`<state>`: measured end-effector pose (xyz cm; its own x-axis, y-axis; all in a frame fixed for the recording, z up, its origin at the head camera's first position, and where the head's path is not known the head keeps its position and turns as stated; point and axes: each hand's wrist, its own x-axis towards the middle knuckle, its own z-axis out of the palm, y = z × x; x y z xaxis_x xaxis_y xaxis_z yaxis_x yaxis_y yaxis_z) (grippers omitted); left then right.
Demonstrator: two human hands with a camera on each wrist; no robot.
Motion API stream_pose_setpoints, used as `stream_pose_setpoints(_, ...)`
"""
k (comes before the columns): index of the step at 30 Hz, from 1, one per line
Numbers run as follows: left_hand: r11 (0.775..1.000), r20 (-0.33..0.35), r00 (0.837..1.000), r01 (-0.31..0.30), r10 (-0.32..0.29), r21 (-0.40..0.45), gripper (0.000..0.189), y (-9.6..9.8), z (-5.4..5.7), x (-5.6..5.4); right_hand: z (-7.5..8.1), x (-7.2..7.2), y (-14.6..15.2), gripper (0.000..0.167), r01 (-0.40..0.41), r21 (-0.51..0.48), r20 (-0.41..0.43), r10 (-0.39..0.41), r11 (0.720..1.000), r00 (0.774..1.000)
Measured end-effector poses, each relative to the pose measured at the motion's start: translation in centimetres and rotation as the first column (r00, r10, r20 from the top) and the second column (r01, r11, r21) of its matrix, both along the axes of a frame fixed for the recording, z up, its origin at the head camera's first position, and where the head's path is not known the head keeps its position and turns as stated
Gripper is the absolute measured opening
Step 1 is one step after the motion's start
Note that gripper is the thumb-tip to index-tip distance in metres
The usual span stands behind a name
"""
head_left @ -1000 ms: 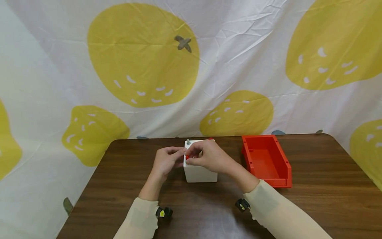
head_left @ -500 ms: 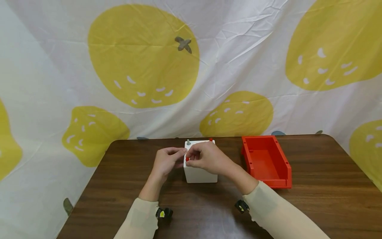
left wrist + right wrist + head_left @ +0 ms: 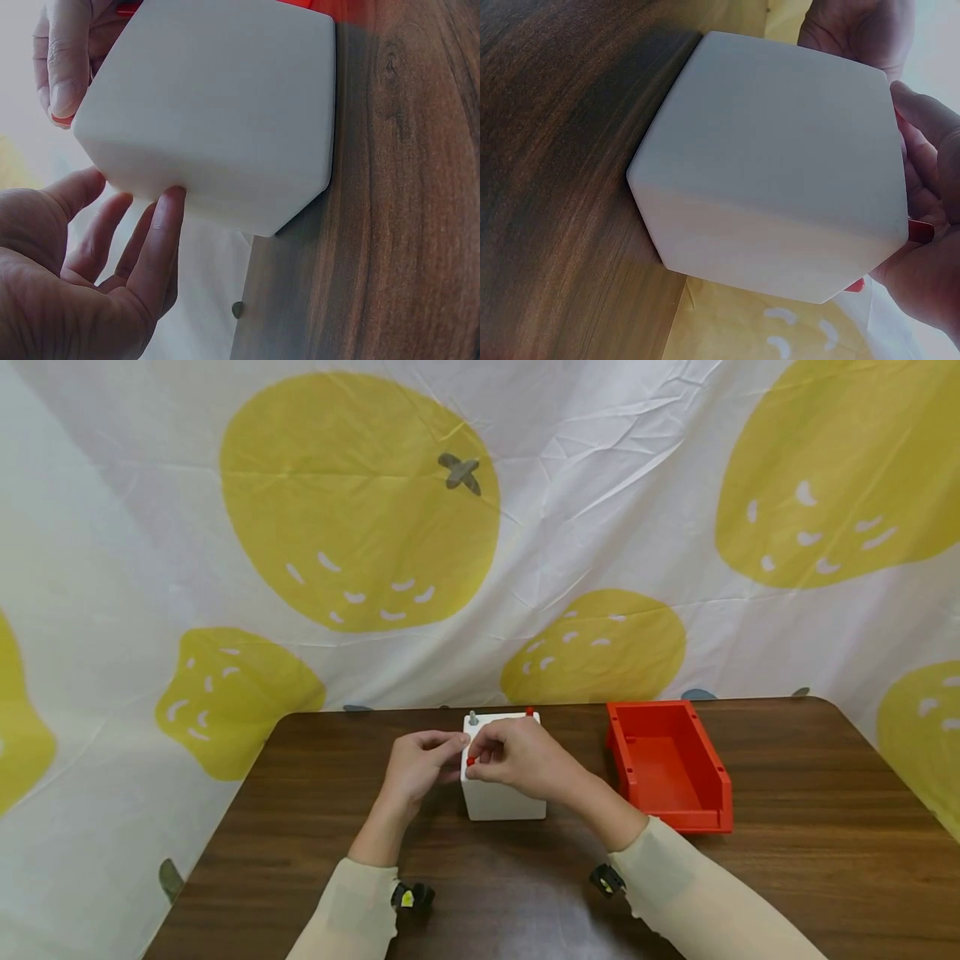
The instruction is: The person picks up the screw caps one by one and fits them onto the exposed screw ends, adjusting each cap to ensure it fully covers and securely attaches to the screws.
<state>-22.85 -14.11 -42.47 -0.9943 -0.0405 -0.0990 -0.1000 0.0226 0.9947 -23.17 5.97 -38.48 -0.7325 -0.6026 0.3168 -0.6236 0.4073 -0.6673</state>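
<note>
A white box stands on the table in the head view. My right hand reaches over its top and pinches a small red piece at the front left corner; the fingers hide most of that piece. Against the box's left side, my left hand rests its fairly straight fingertips, as the left wrist view shows, with the thumb by the top edge. A grey metal post rises from the back left corner. At the back right corner is another small red piece. In the right wrist view, a red part sticks out at the box's top.
To the right of the box lies a red open-front bin with nothing seen inside. The dark wooden table runs back to a hanging cloth printed with yellow fruit.
My right fingertips and the pinched red piece have shifted slightly toward the front of the box. The left hand and the box stay where they were.
</note>
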Motion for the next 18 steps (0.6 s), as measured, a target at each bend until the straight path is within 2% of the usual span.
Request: stream_pose_setpoints(18,1.0,0.0,1.0,0.002,-0.002,0.006,0.024,0.05,0.06,-0.02,-0.14,-0.05,0.09,0.019,0.021,0.034,-0.022,-0.021,0.999,1.0)
